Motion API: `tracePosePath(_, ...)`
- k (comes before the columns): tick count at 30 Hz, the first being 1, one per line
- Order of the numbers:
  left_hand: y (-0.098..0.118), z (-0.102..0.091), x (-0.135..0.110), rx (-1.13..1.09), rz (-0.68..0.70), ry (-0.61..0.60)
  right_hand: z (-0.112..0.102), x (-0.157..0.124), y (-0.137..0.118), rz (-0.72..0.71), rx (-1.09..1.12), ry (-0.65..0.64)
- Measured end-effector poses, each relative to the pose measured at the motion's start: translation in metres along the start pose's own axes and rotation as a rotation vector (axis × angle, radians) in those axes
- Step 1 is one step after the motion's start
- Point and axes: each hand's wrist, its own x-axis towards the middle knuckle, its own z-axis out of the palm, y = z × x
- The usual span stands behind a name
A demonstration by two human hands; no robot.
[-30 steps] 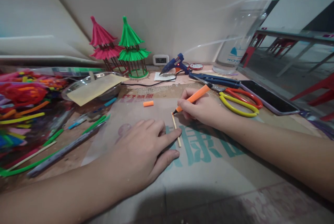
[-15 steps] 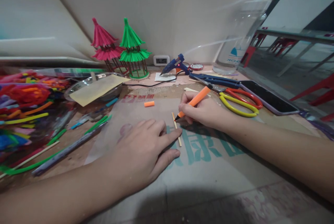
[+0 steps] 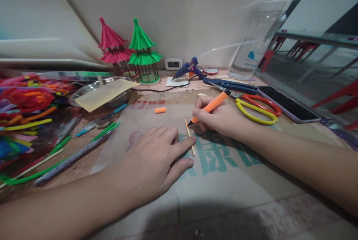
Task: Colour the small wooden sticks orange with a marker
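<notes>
Presently, right hand [image 3: 216, 117] grips orange marker [image 3: 214, 103], tip at thin stick [image 3: 188, 130]; left hand [image 3: 155, 154], unclenched, rests one finger on stick.

And here's the thin pale stick [image 3: 188, 132], lying flat and pointing nearly straight away, orange showing at its far end. In comes the orange marker [image 3: 214, 103], uncapped and slanted, black rear end raised, tip right at the stick's far half!

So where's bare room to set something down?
Widest: the near part of the printed sheet, between left hand and right forearm. A smaller patch lies between orange marker cap and stick. Crowded: pipe cleaners left; scissors and smartphone right.
</notes>
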Motion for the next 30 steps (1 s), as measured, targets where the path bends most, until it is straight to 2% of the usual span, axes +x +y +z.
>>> tracePosePath(3, 0.0002, -0.0003, 0.0006, 0.003, 0.004, 0.002, 0.0002, 0.0005, -0.0016, -0.007, -0.038, 0.031)
tracePosePath(9, -0.0002, 0.0001, 0.0005, 0.001, 0.010, 0.015, -0.0005, 0.0012, -0.0010, 0.018, -0.009, -0.062)
tracePosePath(15, 0.0000, -0.0001, 0.0005, -0.006, 0.003, 0.011, 0.0008, -0.0004, -0.0024, -0.001, -0.029, 0.037)
tracePosePath(25, -0.0008, 0.0001, 0.0002, 0.000, 0.003, -0.006, -0.0019, -0.0008, -0.0042, 0.026, 0.025, -0.091)
tracePosePath(30, -0.0009, 0.0003, 0.0004, 0.005, 0.024, 0.007, 0.0000, 0.0020, 0.0019, -0.024, -0.032, 0.076)
